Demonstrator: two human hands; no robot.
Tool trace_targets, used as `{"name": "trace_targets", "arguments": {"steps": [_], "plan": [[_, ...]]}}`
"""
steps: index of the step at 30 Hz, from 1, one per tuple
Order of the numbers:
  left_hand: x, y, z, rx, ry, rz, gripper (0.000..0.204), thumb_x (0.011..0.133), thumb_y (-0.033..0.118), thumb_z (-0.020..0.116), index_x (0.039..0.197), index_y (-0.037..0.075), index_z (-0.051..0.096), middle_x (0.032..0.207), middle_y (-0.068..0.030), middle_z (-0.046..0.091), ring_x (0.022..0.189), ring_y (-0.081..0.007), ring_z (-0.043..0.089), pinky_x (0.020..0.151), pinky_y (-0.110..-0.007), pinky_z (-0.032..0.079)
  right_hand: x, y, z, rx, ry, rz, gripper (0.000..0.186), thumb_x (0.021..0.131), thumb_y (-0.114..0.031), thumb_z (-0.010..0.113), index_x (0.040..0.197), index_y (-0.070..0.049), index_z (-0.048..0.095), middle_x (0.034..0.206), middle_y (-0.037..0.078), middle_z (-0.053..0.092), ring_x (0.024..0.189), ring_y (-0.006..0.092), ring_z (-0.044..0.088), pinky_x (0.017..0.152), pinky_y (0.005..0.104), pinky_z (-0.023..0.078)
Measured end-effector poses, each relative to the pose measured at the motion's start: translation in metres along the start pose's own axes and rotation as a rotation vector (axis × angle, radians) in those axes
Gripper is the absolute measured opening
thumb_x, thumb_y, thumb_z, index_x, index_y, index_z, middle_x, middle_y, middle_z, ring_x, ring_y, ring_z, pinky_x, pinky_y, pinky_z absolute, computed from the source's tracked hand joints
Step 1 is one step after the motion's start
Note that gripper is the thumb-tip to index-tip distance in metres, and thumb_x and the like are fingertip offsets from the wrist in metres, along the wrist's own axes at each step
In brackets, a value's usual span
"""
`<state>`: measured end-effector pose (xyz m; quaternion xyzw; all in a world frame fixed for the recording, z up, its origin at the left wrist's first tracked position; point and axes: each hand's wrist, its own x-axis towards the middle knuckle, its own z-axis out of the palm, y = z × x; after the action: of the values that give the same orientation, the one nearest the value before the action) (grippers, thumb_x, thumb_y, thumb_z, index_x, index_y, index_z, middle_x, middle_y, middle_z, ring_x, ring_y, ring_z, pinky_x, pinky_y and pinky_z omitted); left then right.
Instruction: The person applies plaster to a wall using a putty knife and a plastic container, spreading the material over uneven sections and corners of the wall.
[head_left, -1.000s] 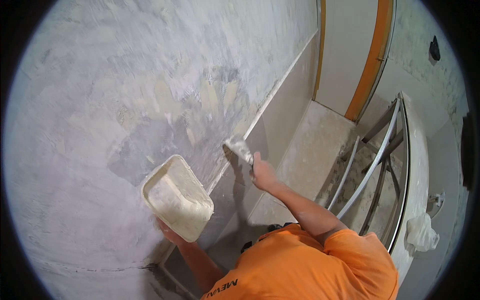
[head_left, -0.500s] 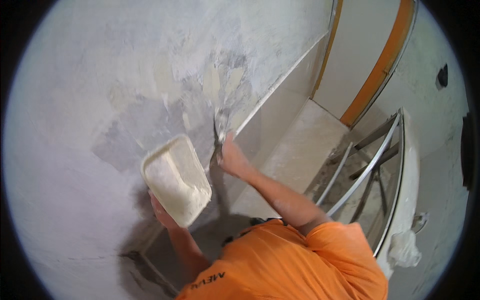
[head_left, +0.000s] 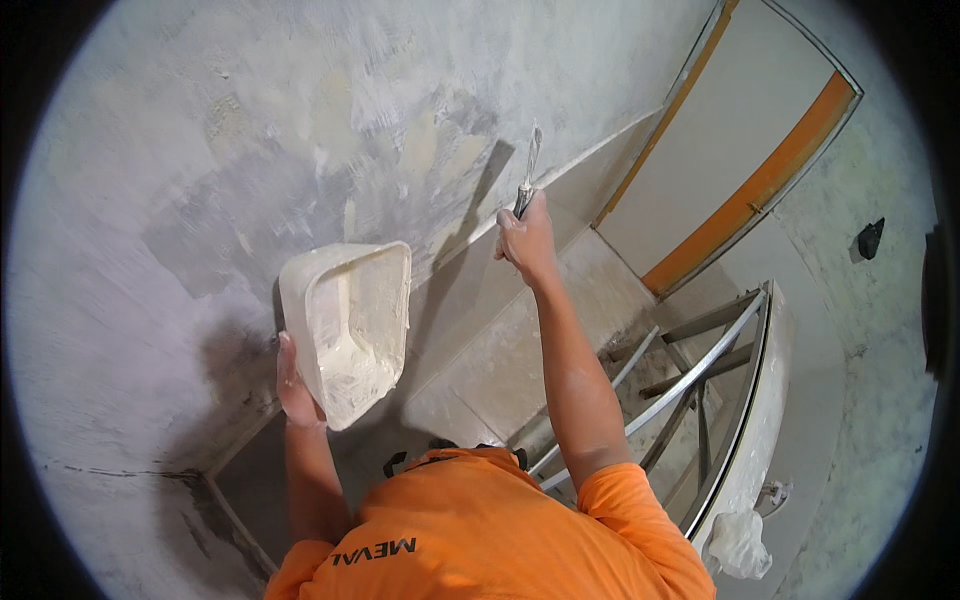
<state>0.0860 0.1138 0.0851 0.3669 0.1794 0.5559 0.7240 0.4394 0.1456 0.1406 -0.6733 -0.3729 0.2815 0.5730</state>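
My left hand (head_left: 297, 385) grips a white rectangular plastic tub (head_left: 299, 310) from its left side and underneath. Pale, creamy filler (head_left: 355, 372) coats the inside, thickest toward the near end. The tub is tilted, with its opening turned to the right. Out to the right, my right hand (head_left: 529, 240) is closed around the handle of a putty knife (head_left: 531, 165). Its blade points away from me, seen nearly edge-on and smeared with filler. A shadow lies on the wall apart from the blade. Grey damp-looking patches and lighter filler strokes mark the wall (head_left: 240, 225) beyond the tub.
A metal-framed stand or ladder (head_left: 690, 378) is at the right, with a crumpled translucent plastic bag (head_left: 740, 545) near its close end. Beyond it is a pale door panel (head_left: 715, 125) with an orange edge. A ledge line runs along the wall beside the tiled floor (head_left: 490, 385).
My right hand has carried the putty knife off the patched wall, to the right and farther away. My left hand has turned the tub and shifted it slightly left.
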Motion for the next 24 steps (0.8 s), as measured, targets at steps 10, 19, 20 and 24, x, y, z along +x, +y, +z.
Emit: {"name": "trace_targets", "arguments": {"steps": [10,19,20,24], "plan": [[-0.020,-0.017,0.010,0.012,0.627,0.029,0.053,0.105,0.044,0.043,0.134,0.000,0.051,0.123,-0.0153,0.061,0.108,-0.0275,0.064,0.093,-0.043,0.053,-0.080,0.142,0.080,-0.461,-0.396,-0.100,0.053,0.087,-0.011,0.062,0.127,0.009,0.034,0.107,0.041,0.056,0.102,0.0564,0.057,0.088,0.0544,0.047],[-0.033,-0.039,-0.001,0.182,0.541,-0.025,0.062,0.104,0.048,0.041,0.143,0.000,0.043,0.132,-0.0149,0.056,0.118,-0.0277,0.058,0.099,-0.041,0.048,0.012,0.139,-0.009,-0.110,-0.034,-0.027,0.032,0.085,-0.010,0.060,0.112,-0.001,0.044,0.083,0.014,0.054,0.055,0.0232,0.054,0.050,0.0397,0.050],[-0.032,-0.040,-0.001,0.172,0.526,-0.019,0.061,0.105,0.048,0.040,0.143,0.000,0.043,0.131,-0.0143,0.056,0.118,-0.0271,0.058,0.099,-0.041,0.048,0.030,0.133,-0.007,-0.104,-0.027,-0.032,0.032,0.085,-0.010,0.060,0.112,-0.001,0.044,0.083,0.014,0.054,0.055,0.0232,0.054,0.050,0.0397,0.050],[-0.026,-0.042,-0.006,0.137,0.406,-0.038,0.058,0.105,0.047,0.039,0.142,0.002,0.044,0.129,-0.0130,0.057,0.118,-0.0261,0.058,0.099,-0.040,0.049,0.075,0.186,0.030,-0.274,0.074,-0.294,0.037,0.086,-0.010,0.060,0.114,0.004,0.041,0.089,0.020,0.059,0.059,0.0295,0.060,0.053,0.0396,0.050]]}}
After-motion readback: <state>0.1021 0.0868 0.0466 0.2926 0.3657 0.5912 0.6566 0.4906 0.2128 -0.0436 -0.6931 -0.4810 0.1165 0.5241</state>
